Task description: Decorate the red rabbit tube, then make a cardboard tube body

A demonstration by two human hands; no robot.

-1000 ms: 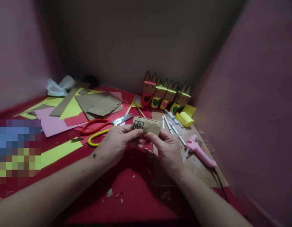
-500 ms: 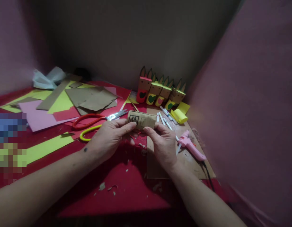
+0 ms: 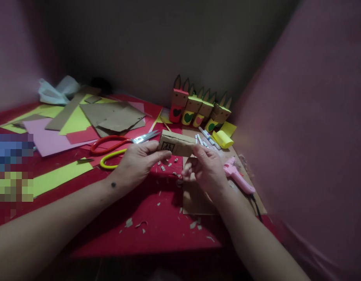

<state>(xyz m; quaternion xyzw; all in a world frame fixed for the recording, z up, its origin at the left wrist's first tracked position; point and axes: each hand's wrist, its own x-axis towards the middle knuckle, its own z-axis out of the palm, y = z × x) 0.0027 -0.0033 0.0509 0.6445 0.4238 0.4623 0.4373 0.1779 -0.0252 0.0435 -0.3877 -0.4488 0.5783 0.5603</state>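
Observation:
A folded piece of brown cardboard (image 3: 180, 145) with a black printed mark is held up between both hands over the red tabletop. My left hand (image 3: 142, 158) pinches its left end, thumb on the near face. At the right end my right hand (image 3: 208, 166) grips the corner between thumb and fingers. Just behind my left hand lie big scissors (image 3: 111, 143) with one red and one yellow handle. A pink glue gun (image 3: 239, 177) rests on a cardboard sheet (image 3: 198, 201), partly hidden by my right hand.
Several cardboard figures (image 3: 194, 107) with pointed ears and paper hearts stand at the back. White markers (image 3: 208, 136) and a rolled yellow paper (image 3: 223, 139) lie before them. Coloured paper (image 3: 51, 136) and cardboard pieces (image 3: 112, 117) cover the left. Small scraps (image 3: 129, 223) litter the red tabletop (image 3: 116, 242).
The cardboard piece has tipped so its long top side shows more. My right hand has shifted its hold to the upper right corner, its lower fingers now off the piece.

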